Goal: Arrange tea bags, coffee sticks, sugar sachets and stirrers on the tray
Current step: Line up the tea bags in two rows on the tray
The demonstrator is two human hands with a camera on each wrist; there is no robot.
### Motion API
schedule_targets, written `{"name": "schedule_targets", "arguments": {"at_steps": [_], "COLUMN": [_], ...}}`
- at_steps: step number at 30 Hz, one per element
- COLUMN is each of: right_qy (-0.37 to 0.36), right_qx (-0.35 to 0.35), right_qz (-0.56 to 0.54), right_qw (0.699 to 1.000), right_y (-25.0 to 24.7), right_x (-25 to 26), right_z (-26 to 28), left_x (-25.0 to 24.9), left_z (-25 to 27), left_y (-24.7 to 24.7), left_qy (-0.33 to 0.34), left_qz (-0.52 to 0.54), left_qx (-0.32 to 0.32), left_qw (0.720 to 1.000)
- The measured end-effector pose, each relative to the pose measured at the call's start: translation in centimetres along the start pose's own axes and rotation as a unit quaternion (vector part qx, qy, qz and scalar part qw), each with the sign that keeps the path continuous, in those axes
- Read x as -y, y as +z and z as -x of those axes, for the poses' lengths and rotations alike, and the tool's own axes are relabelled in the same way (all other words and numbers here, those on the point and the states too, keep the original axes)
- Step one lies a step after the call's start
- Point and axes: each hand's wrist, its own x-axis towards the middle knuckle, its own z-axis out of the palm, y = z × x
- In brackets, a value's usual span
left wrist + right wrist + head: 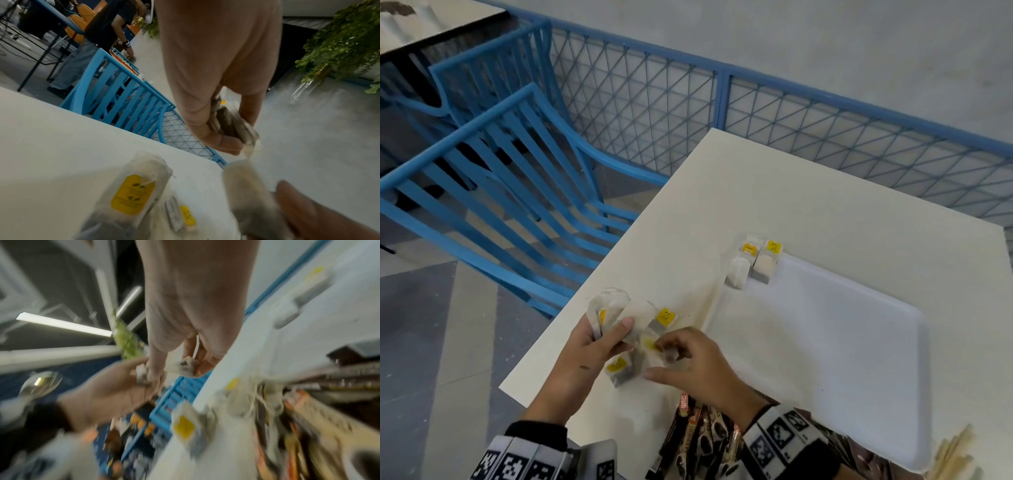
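My left hand [599,337] grips a small stack of tea bags [610,307] in clear wrappers with yellow tags; the left wrist view shows the same stack of tea bags [232,125] between thumb and fingers. My right hand [681,356] pinches one wrapped tea bag [669,354] just right of the left hand. Loose tea bags [619,370] lie on the table under both hands. Several tea bags [755,260] stand at the far left corner of the white tray [859,342]. Coffee sticks [695,435] lie near my right wrist, and wooden stirrers [952,455] at the tray's near right corner.
The cream table [774,192] ends close to my left hand. Blue chairs [510,178] stand left of it, and a blue mesh railing [791,116] runs behind. In the left wrist view a person [98,40] stands at another table further off.
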Motion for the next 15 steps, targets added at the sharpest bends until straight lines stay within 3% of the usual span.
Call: {"name": "schedule_targets", "arguments": {"at_steps": [5, 10, 15], "right_qy": [0.062, 0.111, 0.127], "right_qx": [-0.037, -0.084, -0.112], "right_qz": [-0.078, -0.233, -0.246], "right_qw": [0.994, 0.963, 0.954], "right_y": [-3.2, -5.2, -5.4], "right_x": [-0.3, -0.1, -0.9], "right_z": [0.3, 0.9, 0.8], "left_x": [-0.3, -0.8, -0.3], "left_z": [-0.5, -0.9, -0.9], "left_y": [1.6, 4.2, 6.9], "left_qy": [0.004, -0.024, -0.052], "left_qz": [0.003, 0.025, 0.033], "left_qx": [0.002, 0.059, 0.136], "left_qw": [1.000, 0.998, 0.989]}}
